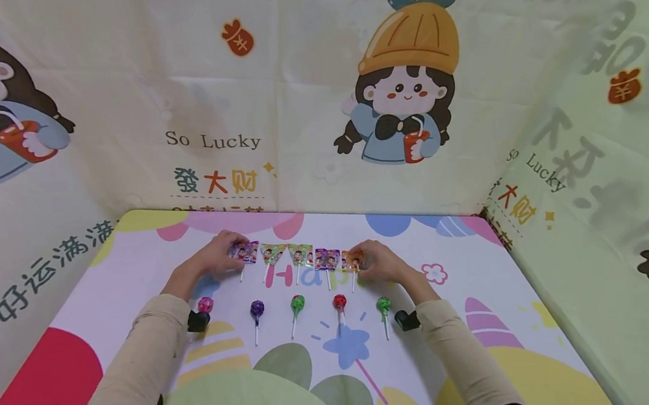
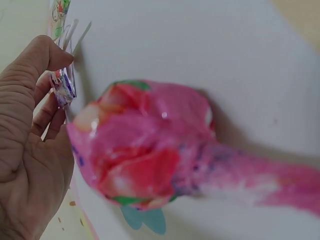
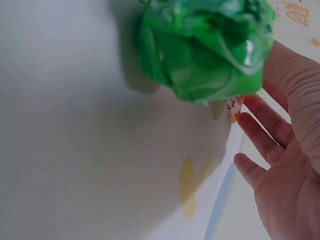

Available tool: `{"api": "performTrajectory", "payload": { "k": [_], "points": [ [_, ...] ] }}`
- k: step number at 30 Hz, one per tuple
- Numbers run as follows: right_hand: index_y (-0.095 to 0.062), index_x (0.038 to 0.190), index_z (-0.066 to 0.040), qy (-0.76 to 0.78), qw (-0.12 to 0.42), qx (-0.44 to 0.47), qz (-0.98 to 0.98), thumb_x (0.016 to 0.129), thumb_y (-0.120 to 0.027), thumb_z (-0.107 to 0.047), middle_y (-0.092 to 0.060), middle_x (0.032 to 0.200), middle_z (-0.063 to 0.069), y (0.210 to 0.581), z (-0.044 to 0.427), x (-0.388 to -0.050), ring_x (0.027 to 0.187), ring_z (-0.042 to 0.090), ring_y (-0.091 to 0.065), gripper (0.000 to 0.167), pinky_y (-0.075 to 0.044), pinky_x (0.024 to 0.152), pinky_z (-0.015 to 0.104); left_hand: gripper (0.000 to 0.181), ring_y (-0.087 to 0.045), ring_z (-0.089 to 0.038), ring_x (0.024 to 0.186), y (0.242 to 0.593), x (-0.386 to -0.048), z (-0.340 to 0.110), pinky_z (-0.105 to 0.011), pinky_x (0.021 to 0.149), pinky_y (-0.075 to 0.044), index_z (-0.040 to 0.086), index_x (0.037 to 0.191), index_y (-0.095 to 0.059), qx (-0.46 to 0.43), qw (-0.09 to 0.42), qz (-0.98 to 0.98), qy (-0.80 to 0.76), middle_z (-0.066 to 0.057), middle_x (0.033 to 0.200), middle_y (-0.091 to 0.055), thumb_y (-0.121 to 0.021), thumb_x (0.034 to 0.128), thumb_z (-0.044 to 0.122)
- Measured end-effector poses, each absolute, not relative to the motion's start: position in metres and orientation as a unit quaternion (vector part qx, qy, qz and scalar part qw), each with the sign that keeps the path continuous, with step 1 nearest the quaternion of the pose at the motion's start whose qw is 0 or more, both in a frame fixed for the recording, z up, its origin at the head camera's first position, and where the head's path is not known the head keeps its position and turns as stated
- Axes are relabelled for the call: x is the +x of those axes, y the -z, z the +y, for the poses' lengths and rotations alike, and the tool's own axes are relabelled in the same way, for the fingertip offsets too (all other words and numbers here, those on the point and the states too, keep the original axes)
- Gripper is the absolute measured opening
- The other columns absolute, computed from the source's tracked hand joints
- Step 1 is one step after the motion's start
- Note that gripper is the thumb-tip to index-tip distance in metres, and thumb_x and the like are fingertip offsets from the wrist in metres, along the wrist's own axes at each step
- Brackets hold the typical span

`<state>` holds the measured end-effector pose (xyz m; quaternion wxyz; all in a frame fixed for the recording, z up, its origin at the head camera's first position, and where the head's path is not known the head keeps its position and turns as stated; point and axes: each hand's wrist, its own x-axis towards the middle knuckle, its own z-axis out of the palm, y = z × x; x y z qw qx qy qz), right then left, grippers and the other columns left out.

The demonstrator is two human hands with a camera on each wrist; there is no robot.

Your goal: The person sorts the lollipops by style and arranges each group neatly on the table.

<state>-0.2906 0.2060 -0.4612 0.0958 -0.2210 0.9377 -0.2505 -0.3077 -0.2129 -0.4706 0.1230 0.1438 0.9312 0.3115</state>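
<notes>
The red lollipop (image 1: 340,302) lies on the printed counter (image 1: 410,364) in a spaced row of ball-headed ones: a green lollipop (image 1: 298,303), a purple lollipop (image 1: 257,308) and a pink lollipop (image 1: 206,304) to its left, a second green lollipop (image 1: 384,304) to its right. Beyond the red lollipop runs a tighter row of flat packets on sticks. The purple packet (image 1: 327,259) is almost straight behind it; the light green packet (image 1: 301,255), yellow-green packet (image 1: 273,253) and violet packet (image 1: 245,252) continue leftward, the orange packet (image 1: 351,260) sits slightly rightward.

Of the hands, the left hand (image 1: 217,255), beyond and left of the red lollipop, pinches the violet packet's outer end with thumb and fingers nearly together. The right hand (image 1: 380,261), beyond and right of it, has loosely bent, parted fingers touching the orange packet's edge; its thumb tip is hidden, so I cannot tell whether it grips.

Sticks point toward the person, probably so the heads line up; wide gaps likely stop the round heads rolling together. Handling the packets by their outer edges seems to spare the thin wrappers.

The packets are glossy, crinkled film; the balls wear gathered, shiny wrapping, tightly creased on the pink lollipop. The bare sticks look slim and pale.
</notes>
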Motion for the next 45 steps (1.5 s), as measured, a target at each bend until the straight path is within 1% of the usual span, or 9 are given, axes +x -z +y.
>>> {"api": "performTrajectory", "payload": {
  "k": [8,13,20,24,29,32,36,41,45],
  "points": [
    [-0.063,0.134,-0.006,0.264,0.085,-0.224,0.934,0.083,-0.08,-0.006,-0.06,0.139,0.015,0.456,0.211,-0.281,0.136,0.038,-0.047,0.053,-0.034,0.116,0.057,0.062,-0.034,-0.048,0.142,0.471,-0.307,-0.216,-0.061,0.12,-0.024,-0.001,0.143,-0.049,0.156,0.112,0.928,-0.32,-0.027,0.148,-0.039,-0.075,0.0889,0.013],
    [-0.063,0.134,-0.008,0.293,0.069,-0.218,0.928,0.084,-0.077,-0.006,-0.058,0.142,0.015,0.452,0.213,-0.272,0.139,0.039,-0.045,0.052,-0.034,0.116,0.059,0.062,-0.035,-0.048,0.142,0.475,-0.307,-0.22,-0.061,0.12,-0.024,0.001,0.143,-0.05,0.161,0.107,0.931,-0.31,-0.027,0.147,-0.041,-0.077,0.0888,0.015],
    [-0.062,0.135,-0.005,0.336,0.029,-0.215,0.917,0.089,-0.073,-0.01,-0.06,0.139,0.015,0.453,0.216,-0.26,0.136,0.038,-0.049,0.047,-0.037,0.114,0.059,0.063,-0.035,-0.049,0.141,0.481,-0.296,-0.23,-0.063,0.118,-0.027,0.0,0.145,-0.049,0.16,0.067,0.933,-0.317,-0.029,0.149,-0.043,-0.075,0.0897,0.016],
    [-0.061,0.136,-0.005,0.362,0.021,-0.217,0.906,0.092,-0.072,-0.011,-0.061,0.138,0.015,0.45,0.215,-0.25,0.135,0.037,-0.05,0.046,-0.037,0.114,0.058,0.058,-0.037,-0.049,0.14,0.481,-0.286,-0.236,-0.065,0.115,-0.03,-0.001,0.145,-0.05,0.147,0.044,0.93,-0.334,-0.029,0.149,-0.044,-0.071,0.0944,0.018],
    [-0.061,0.136,-0.005,0.384,-0.004,-0.225,0.896,0.093,-0.074,-0.012,-0.063,0.137,0.014,0.447,0.212,-0.24,0.135,0.034,-0.052,0.045,-0.038,0.114,0.056,0.053,-0.041,-0.05,0.137,0.475,-0.27,-0.238,-0.066,0.112,-0.035,0.0,0.144,-0.051,0.138,0.033,0.922,-0.361,-0.029,0.146,-0.046,-0.067,0.0983,0.019],
    [-0.061,0.136,-0.006,0.387,-0.016,-0.221,0.895,0.094,-0.075,-0.016,-0.063,0.137,0.012,0.444,0.209,-0.235,0.134,0.032,-0.054,0.046,-0.039,0.114,0.056,0.05,-0.042,-0.05,0.136,0.472,-0.26,-0.236,-0.066,0.11,-0.037,0.0,0.144,-0.051,0.14,0.035,0.919,-0.366,-0.029,0.145,-0.046,-0.065,0.0993,0.018],
    [-0.061,0.137,-0.007,0.397,-0.018,-0.217,0.892,0.095,-0.074,-0.022,-0.063,0.138,0.012,0.44,0.204,-0.226,0.134,0.031,-0.054,0.047,-0.039,0.114,0.057,0.047,-0.042,-0.05,0.135,0.468,-0.246,-0.234,-0.066,0.11,-0.037,0.0,0.143,-0.052,0.144,0.034,0.917,-0.37,-0.029,0.145,-0.046,-0.064,0.0999,0.015],
    [-0.06,0.137,-0.005,0.42,-0.02,-0.237,0.876,0.095,-0.074,-0.022,-0.062,0.139,0.014,0.438,0.195,-0.217,0.134,0.031,-0.054,0.048,-0.039,0.113,0.059,0.045,-0.043,-0.05,0.135,0.46,-0.227,-0.234,-0.067,0.109,-0.037,0.0,0.142,-0.052,0.142,0.028,0.915,-0.376,-0.028,0.144,-0.047,-0.062,0.1005,0.015],
    [-0.06,0.138,-0.006,0.428,-0.017,-0.246,0.87,0.096,-0.073,-0.022,-0.061,0.141,0.01,0.438,0.186,-0.21,0.135,0.031,-0.053,0.048,-0.041,0.111,0.06,0.046,-0.043,-0.05,0.134,0.455,-0.211,-0.234,-0.068,0.108,-0.038,0.001,0.142,-0.051,0.136,0.025,0.916,-0.377,-0.027,0.144,-0.047,-0.062,0.1002,0.015]
  ]
}}
